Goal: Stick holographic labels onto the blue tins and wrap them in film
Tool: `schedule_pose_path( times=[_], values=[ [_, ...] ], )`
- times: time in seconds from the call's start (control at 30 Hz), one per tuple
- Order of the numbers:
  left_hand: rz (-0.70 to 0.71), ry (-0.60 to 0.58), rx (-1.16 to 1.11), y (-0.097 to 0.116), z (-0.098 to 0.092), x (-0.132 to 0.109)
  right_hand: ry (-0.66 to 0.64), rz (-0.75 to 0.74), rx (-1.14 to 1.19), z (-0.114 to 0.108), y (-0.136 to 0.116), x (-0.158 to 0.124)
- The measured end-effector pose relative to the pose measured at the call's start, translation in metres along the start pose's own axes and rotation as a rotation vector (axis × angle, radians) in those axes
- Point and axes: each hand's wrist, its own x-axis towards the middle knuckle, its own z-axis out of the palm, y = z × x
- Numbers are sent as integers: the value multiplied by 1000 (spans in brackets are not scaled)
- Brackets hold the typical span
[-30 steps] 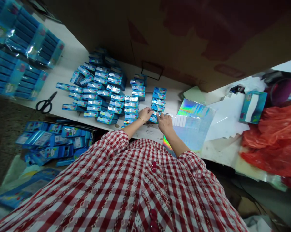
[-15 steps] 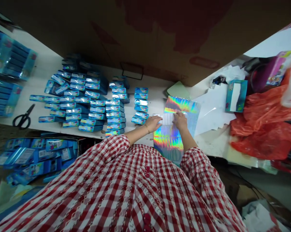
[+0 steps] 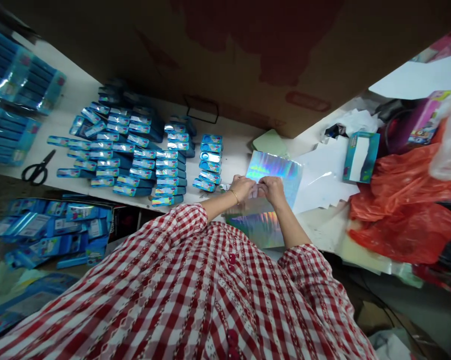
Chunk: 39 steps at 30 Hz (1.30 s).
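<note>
My left hand [image 3: 243, 188], with a thin bracelet at its wrist, is closed in a pinch. Facing it, my right hand [image 3: 272, 190] is closed the same way, its fingertips almost meeting the left ones. Something small and pale shows between the fingertips, too hidden to name. Both hands are over a shiny rainbow-silver holographic sheet [image 3: 291, 175], which lies on the white table. Just left of my left hand stands a short column of small blue boxes [image 3: 210, 156].
Many more blue boxes [image 3: 135, 155] stand in rows to the left, with black scissors [image 3: 38, 170] beyond them. A large cardboard carton [image 3: 248, 65] walls off the back. White paper [image 3: 319, 175], a teal box [image 3: 361, 157] and red plastic bags [image 3: 405, 210] lie right.
My hands have drawn closer together above the holographic sheet, and their fingers have closed into pinches. The pale strips seen between them before are mostly hidden. The view has shifted slightly.
</note>
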Motion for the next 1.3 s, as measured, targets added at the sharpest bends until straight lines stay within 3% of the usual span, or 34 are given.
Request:
schedule_pose_path(
  times=[0.23, 0.43, 0.57, 0.67, 0.8, 0.9, 0.97, 1.07, 1.13, 1.3],
  values=[
    [-53, 0, -185, 17, -13, 5, 203, -326, -137, -31, 0, -41],
    [-17, 6, -423, 21, -17, -1, 240, -402, -89, -33, 9, -49],
    [-60, 34, -283, 19, -23, -2, 320, -363, -70, -45, -12, -55],
    [-182, 83, -104, 12, -30, 0, 364, -328, -45, -66, -36, -65],
    [-254, 122, -103, 0, -36, 7, 350, -150, 128, -95, -63, -69],
    [-189, 257, -385, -8, -41, 1, 282, 87, 339, -98, -76, -55],
    [-178, 264, -680, -15, -47, -13, 231, 248, 561, -89, -84, -40],
    [-222, 157, -1055, -30, -57, -41, 185, 425, 931, -69, -99, -18],
    [-241, 158, -1151, -44, -61, -58, 150, 475, 1100, -55, -113, -6],
    [-325, 353, -1151, -91, -68, -76, 80, 527, 1258, -20, -152, 21]
  ],
)
